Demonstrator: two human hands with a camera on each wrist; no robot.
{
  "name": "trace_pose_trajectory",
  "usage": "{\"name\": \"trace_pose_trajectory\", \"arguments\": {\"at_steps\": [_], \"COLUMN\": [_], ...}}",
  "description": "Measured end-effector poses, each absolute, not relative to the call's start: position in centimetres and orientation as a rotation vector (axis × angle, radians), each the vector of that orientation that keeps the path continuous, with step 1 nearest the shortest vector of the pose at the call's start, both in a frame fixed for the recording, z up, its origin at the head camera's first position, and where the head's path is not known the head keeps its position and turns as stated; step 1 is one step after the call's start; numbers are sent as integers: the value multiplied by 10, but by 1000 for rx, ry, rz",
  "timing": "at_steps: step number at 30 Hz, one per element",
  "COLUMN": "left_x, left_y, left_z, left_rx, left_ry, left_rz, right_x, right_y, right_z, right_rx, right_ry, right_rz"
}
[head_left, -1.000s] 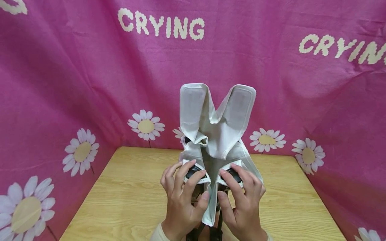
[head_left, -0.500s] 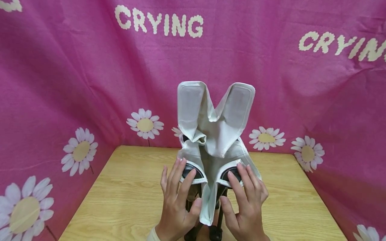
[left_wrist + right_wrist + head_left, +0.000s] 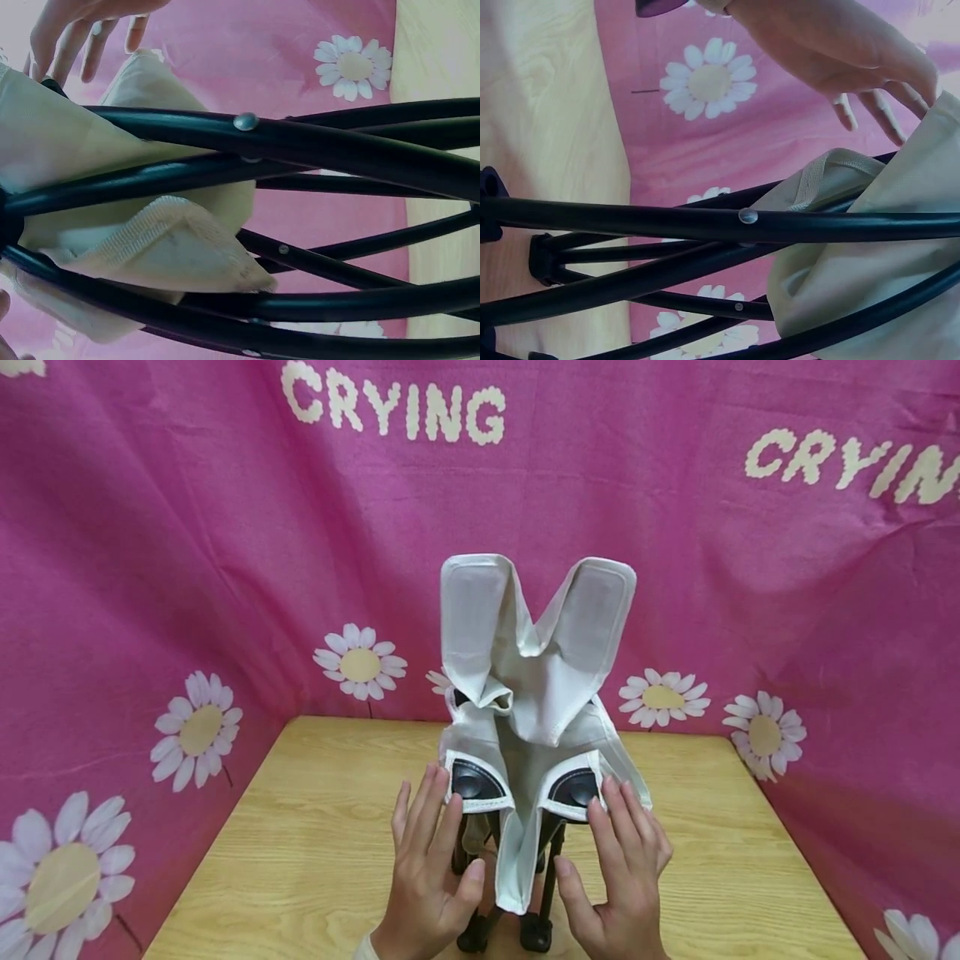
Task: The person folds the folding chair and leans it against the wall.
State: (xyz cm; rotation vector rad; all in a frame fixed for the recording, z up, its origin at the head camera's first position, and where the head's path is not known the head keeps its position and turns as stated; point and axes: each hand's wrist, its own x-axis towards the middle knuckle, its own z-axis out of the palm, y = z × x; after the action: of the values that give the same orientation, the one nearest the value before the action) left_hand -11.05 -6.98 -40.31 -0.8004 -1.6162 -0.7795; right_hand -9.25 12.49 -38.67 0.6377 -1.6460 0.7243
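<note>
A partly folded camp chair with off-white fabric (image 3: 540, 697) stands upright on the table, its backrest rising in two flaps. Black corner pieces (image 3: 477, 782) show at the two front corners of its seat. My left hand (image 3: 429, 864) is beside the left corner, fingers straight and spread, the fingertips at the white edging. At the right corner my right hand (image 3: 621, 868) mirrors it, with straight fingers at the edge. Neither hand grips anything. Crossed black leg tubes (image 3: 315, 142) joined by rivets fill both wrist views; the fabric sags between them.
The chair's black feet (image 3: 536, 932) stand near the front of the wooden table (image 3: 322, 827). A pink curtain (image 3: 645, 510) with printed daisies and lettering encloses the back and both sides.
Both hands have drawn outward and back from on top of the black corners, and their fingers have straightened. The chair keeps its half-folded shape; the whole view has shifted slightly.
</note>
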Motion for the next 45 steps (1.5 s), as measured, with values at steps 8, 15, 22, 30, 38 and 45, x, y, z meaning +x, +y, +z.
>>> {"name": "trace_pose_trajectory", "arguments": {"at_steps": [8, 15, 22, 30, 38, 45], "left_x": [-107, -105, -106, -113, -113, -113], "left_y": [-79, -87, -91, -93, -96, -98], "left_z": [-406, -415, -439, -468, -498, -517], "left_rx": [-782, -749, -736, -725, -719, -749], "left_ry": [-1572, -1575, -1642, -1689, -1822, -1912], "left_rz": [-797, -815, -837, -873, -878, -862], "right_x": [-84, -74, -80, -89, -94, -90], "right_y": [128, 133, 142, 151, 159, 158], "right_z": [-386, -390, -427, -476, -507, -518], "right_rx": [688, 685, 641, 554, 504, 352], "right_ry": [-1602, -1640, -1769, -1973, -2108, -2286], "right_rz": [796, 923, 996, 981, 896, 847]}}
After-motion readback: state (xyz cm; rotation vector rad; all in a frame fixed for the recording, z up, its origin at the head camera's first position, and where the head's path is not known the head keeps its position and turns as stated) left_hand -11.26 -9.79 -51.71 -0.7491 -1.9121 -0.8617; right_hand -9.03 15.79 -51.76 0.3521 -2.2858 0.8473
